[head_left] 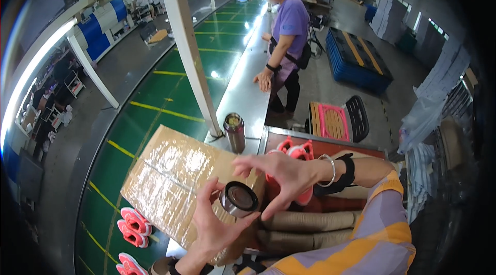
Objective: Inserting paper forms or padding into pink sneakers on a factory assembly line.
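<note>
Above the taped carton: left hand holding a short steel lid, right hand open just beside.
Left to right: left hand grips lid between thumb and fingers, from its left and near side; upright flask stands beyond lid, almost straight ahead, on the table, long axis near vertical, mouth up; lid's short axis tilted, dark round end facing up and slightly right; right hand wide, thumb and fingers spread, right of lid, touching or not can't tell, fingertips looking nearer flask than left's.
</note>
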The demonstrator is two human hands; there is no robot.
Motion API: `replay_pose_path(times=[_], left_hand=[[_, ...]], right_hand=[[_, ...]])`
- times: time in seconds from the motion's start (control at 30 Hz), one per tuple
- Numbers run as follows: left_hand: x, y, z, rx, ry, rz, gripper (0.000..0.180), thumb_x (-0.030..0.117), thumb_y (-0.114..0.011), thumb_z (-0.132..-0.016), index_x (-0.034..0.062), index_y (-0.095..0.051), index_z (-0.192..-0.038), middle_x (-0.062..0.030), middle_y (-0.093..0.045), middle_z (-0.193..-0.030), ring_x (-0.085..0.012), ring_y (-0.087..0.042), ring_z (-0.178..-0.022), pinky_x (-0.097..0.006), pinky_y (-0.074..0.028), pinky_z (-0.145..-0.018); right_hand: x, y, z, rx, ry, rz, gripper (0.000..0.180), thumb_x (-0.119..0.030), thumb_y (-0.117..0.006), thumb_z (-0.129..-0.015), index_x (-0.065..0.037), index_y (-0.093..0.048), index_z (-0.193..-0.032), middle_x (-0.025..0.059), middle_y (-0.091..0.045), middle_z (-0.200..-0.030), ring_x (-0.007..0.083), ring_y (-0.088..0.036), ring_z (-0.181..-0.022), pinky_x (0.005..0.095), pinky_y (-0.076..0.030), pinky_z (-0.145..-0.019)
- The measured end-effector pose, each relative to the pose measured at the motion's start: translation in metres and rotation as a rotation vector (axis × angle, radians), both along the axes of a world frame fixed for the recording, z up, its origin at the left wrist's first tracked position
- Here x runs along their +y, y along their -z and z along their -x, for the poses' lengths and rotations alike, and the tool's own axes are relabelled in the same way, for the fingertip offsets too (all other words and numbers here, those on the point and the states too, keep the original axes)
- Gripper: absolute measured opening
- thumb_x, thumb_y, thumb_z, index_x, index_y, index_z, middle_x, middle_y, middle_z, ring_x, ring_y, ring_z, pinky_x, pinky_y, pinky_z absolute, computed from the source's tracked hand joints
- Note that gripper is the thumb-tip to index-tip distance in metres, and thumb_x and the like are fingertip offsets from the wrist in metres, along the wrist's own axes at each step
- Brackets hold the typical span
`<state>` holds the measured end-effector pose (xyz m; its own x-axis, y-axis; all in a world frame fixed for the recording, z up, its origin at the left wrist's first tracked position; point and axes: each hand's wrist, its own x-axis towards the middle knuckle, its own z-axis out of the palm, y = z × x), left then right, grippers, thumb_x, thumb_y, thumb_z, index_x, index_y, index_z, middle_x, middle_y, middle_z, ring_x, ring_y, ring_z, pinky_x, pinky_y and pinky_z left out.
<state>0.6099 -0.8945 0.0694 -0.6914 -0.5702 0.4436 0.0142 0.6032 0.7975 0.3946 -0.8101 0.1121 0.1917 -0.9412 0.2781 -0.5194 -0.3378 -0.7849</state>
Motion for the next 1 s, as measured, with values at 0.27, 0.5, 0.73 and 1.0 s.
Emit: replay_pose_path(times=[0.27, 0.5, 0.73, 1.0], left_hand=[[0.01, -0.004, 0.005, -0.147, -0.027, 0.106, 0.093, 0.018, -0.092, -0.057, -0.0018, -0.039, -0.131, -0.0166, -0.055, -0.116, -0.0292, -0.059, -0.104, -0.038, -0.05, -0.091], [-0.013, -0.017, -0.008, -0.137, -0.113, 0.191, 0.107, 0.017, -0.091, -0.057, -0.002, -0.028, -0.141, -0.0182, -0.042, -0.137, -0.0312, -0.048, -0.122, -0.041, -0.041, -0.1], [-0.022, 0.013, -0.099, -0.129, -0.474, 0.037, 0.064, 0.0, -0.074, -0.072, -0.0001, -0.043, -0.128, -0.0139, -0.051, -0.124, -0.024, -0.053, -0.111, -0.037, -0.048, -0.088], [-0.029, 0.058, -0.186, -0.294, -0.908, -0.06, 0.043, 0.001, -0.071, -0.075, -0.0003, -0.056, -0.115, -0.0119, -0.061, -0.103, -0.0208, -0.062, -0.095, -0.031, -0.052, -0.079]], right_hand=[[0.003, 0.029, -0.021, -0.135, 0.071, -0.03, 0.075, -0.028, -0.089, -0.061, -0.002, -0.052, -0.121, 0.0107, -0.06, -0.102, 0.018, -0.063, -0.089, 0.0303, -0.054, -0.075], [-0.016, 0.045, 0.074, -0.056, 0.436, -0.077, 0.067, -0.022, -0.087, -0.061, -0.001, -0.057, -0.117, 0.0093, -0.063, -0.099, 0.0167, -0.062, -0.088, 0.0296, -0.051, -0.078], [-0.089, 0.196, 0.22, 0.596, 0.488, -0.316, 0.06, -0.025, -0.076, -0.062, -0.001, -0.058, -0.113, 0.0188, -0.06, -0.108, 0.035, -0.058, -0.101, 0.0401, -0.047, -0.088], [-0.085, 0.309, 0.311, 0.842, 0.367, -0.609, 0.071, -0.03, -0.085, -0.045, 0.0, -0.057, -0.103, 0.024, -0.061, -0.102, 0.0403, -0.058, -0.099, 0.0443, -0.048, -0.087]])
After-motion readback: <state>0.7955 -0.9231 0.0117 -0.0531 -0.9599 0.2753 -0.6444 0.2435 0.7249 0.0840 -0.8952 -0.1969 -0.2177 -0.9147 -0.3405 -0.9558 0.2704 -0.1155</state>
